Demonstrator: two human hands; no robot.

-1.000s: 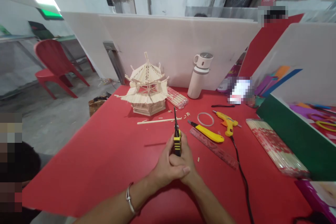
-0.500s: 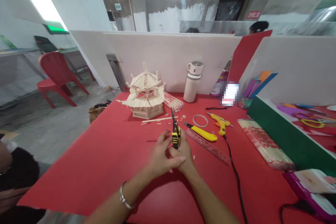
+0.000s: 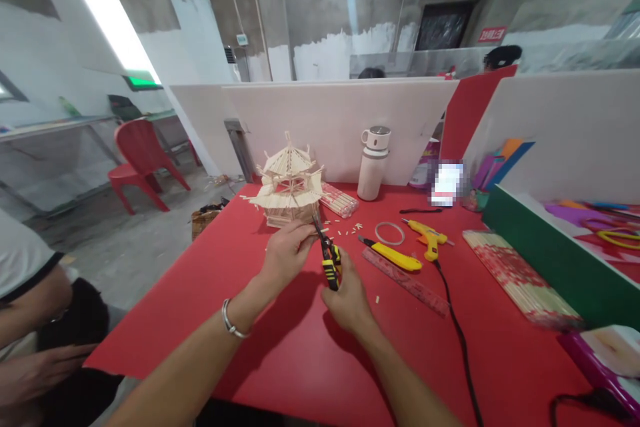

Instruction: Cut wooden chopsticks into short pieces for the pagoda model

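Note:
My right hand (image 3: 350,300) is closed around long-nosed pliers (image 3: 330,267) with black-and-yellow handles, their jaws pointing away from me. At the jaw tips, my left hand (image 3: 289,250) has thumb and fingers pinched on a thin wooden stick (image 3: 322,231); most of it is hidden by the hand. Just behind stands a pagoda model (image 3: 290,193) built from pale sticks, with two tiers of roof. Several short cut stick pieces (image 3: 357,227) lie scattered on the red tabletop (image 3: 200,320) right of the model.
Right of my hands lie a yellow utility knife (image 3: 395,257), a pinkish ruler (image 3: 407,282), a clear ring (image 3: 390,233) and a corded yellow glue gun (image 3: 429,237). A white bottle (image 3: 373,170) and packs of sticks (image 3: 523,277) stand farther off. Someone's arm (image 3: 30,293) is at the left.
My left hand has left the pliers and reached forward to the stick that lay on the table. The pliers in my right hand now tilt left towards it. The view has shifted slightly.

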